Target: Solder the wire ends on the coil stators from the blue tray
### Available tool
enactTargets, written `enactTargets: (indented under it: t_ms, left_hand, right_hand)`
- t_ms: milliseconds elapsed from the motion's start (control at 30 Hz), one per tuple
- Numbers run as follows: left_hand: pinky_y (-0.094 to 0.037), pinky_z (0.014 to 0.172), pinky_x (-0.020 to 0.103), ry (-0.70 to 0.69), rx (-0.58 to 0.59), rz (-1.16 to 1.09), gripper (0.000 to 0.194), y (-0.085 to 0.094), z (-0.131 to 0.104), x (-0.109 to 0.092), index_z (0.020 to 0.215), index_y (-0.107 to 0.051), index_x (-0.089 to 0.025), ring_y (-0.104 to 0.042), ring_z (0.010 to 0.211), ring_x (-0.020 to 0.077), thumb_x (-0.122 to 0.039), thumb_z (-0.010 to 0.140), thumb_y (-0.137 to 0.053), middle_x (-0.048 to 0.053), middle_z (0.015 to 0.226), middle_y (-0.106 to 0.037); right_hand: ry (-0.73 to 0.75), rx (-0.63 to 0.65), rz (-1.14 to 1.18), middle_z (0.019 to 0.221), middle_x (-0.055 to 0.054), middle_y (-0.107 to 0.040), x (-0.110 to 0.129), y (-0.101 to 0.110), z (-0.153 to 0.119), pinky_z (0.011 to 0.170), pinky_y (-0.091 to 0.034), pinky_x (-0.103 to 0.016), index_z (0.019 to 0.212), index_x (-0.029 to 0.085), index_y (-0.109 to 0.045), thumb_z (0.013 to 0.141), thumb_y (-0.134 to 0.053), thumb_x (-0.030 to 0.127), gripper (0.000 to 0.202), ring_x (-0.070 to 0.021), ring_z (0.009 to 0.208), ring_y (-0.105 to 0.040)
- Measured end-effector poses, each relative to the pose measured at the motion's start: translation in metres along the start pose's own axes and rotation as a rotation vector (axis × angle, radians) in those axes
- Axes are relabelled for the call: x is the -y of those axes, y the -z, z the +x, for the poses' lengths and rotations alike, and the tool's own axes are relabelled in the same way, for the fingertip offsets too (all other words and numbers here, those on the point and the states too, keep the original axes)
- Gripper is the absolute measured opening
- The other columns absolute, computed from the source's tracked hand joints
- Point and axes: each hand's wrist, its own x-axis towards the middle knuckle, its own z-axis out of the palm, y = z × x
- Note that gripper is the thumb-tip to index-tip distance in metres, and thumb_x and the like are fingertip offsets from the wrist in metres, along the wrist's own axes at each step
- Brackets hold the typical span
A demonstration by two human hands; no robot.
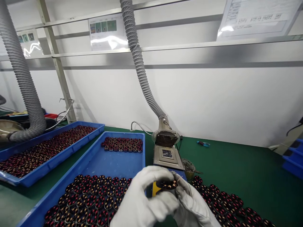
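Clasps a small round dark part (169,184) in the grip of the gloved right hand (190,201), bottom centre. Curls the gloved left hand (144,197) around it (too blurred to tell whether that grip is closed). Has similar parts in a blue tray (115,162) at lower left, others on the green tabletop (220,164) at lower right. Beyond, right of centre, a metal plate device (168,160) beneath a grey hose (139,60).

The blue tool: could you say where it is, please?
In the head view, the blue tool lies on the green tabletop, right of the hood, by the wall.
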Motion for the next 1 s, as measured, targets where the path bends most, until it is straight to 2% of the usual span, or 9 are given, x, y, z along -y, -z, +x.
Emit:
enactTargets:
  t_ms: [133, 267, 367, 433, 600, 700, 800, 867, 1000]
  left_hand:
    - [-0.052, 0.071, 0.025, -0.194, -0.054, 0.004, 0.017, 0.0, 0.001, -0.002, 0.069, -0.071, -0.018, -0.064, 0.076, 0.0188, -0.01, 0.071, -0.055, 0.005, 0.072, -0.07]
    - [-0.053, 0.072, 0.022, -0.133, -0.133, -0.005, 0.022, 0.009, -0.001, -0.004, 0.074, -0.071, -0.02, -0.064, 0.078, 0.0164, -0.008, 0.069, -0.053, 0.003, 0.08, -0.069]
    - [-0.049, 0.087, 0.028, -0.126, 0.016, 0.171, 0.045, 0.009, -0.004, -0.007, 0.098, -0.069, -0.023, -0.061, 0.098, 0.0199, -0.001, 0.06, -0.064, 0.004, 0.106, -0.067]
    - [-0.049, 0.089, 0.033, -0.178, 0.112, 0.295, 0.06, 0.006, -0.004, -0.009, 0.104, -0.067, -0.022, -0.06, 0.1, 0.0234, 0.005, 0.05, -0.071, 0.007, 0.11, -0.065]
    - [-0.054, 0.077, 0.029, -0.209, 0.062, 0.134, 0.032, -0.004, 0.001, -0.006, 0.091, -0.072, -0.019, -0.065, 0.086, 0.0215, -0.008, 0.062, -0.073, 0.008, 0.096, -0.071]
    - [-0.054, 0.067, 0.025, -0.142, -0.025, -0.179, 0.013, -0.006, 0.005, 0.001, 0.072, -0.074, -0.018, -0.067, 0.071, 0.0195, -0.011, 0.068, -0.064, 0.006, 0.074, -0.072]
    - [-0.053, 0.054, 0.022, -0.008, -0.194, -0.41, 0.013, -0.002, 0.007, 0.006, 0.055, -0.07, -0.017, -0.063, 0.055, 0.017, -0.007, 0.059, -0.062, 0.003, 0.057, -0.068]
    - [-0.051, 0.052, 0.02, 0.079, -0.246, -0.442, 0.016, 0.002, 0.006, 0.006, 0.059, -0.071, -0.017, -0.061, 0.052, 0.0144, -0.006, 0.059, -0.059, 0.002, 0.059, -0.069]
    - [-0.052, 0.058, 0.019, 0.176, 0.005, -0.39, 0.028, 0.002, 0.003, 0.001, 0.079, -0.075, -0.018, -0.065, 0.066, 0.0148, -0.002, 0.064, -0.058, 0.004, 0.078, -0.072]
  right_hand:
    - [-0.044, 0.001, 0.013, 0.081, -0.003, -0.069, 0.002, -0.005, 0.0, 0.064, -0.053, -0.031, 0.093, 0.024, -0.067, 0.066, -0.076, 0.033, 0.03, -0.0173, 0.069, -0.065]
    - [-0.129, 0.047, 0.202, 0.086, -0.003, -0.072, 0.008, -0.015, -0.009, 0.065, -0.052, -0.026, 0.093, 0.026, -0.069, 0.063, -0.078, 0.037, 0.033, -0.0159, 0.072, -0.067]
    - [-0.048, -0.027, 0.191, 0.093, -0.004, -0.071, 0.012, -0.017, -0.015, 0.074, -0.051, -0.023, 0.09, 0.026, -0.072, 0.067, -0.075, 0.035, 0.025, -0.0146, 0.084, -0.066]
    - [0.009, -0.089, 0.11, 0.097, -0.003, -0.071, 0.012, -0.014, -0.017, 0.079, -0.05, -0.024, 0.086, 0.027, -0.073, 0.067, -0.076, 0.033, 0.021, -0.0151, 0.092, -0.063]
    - [-0.039, -0.064, 0.013, 0.106, -0.004, -0.067, 0.005, -0.011, -0.018, 0.081, -0.051, -0.031, 0.094, 0.028, -0.07, 0.069, -0.073, 0.039, 0.027, -0.0191, 0.096, -0.061]
    - [-0.054, -0.022, 0.035, 0.101, -0.004, -0.068, 0.002, -0.017, -0.015, 0.081, -0.051, -0.03, 0.098, 0.028, -0.068, 0.068, -0.074, 0.038, 0.032, -0.0174, 0.09, -0.063]
    - [-0.144, 0.062, 0.121, 0.087, -0.004, -0.072, 0.003, -0.02, -0.01, 0.07, -0.052, -0.026, 0.096, 0.026, -0.069, 0.064, -0.078, 0.036, 0.035, -0.0156, 0.075, -0.067]
    - [-0.17, 0.09, 0.147, 0.084, -0.004, -0.072, 0.003, -0.016, -0.006, 0.066, -0.051, -0.024, 0.093, 0.026, -0.07, 0.06, -0.08, 0.036, 0.036, -0.015, 0.071, -0.067]
    - [-0.112, 0.05, 0.041, 0.08, -0.003, -0.071, -0.001, 0.001, 0.006, 0.065, -0.053, -0.029, 0.09, 0.026, -0.069, 0.061, -0.079, 0.037, 0.032, -0.0164, 0.069, -0.066]
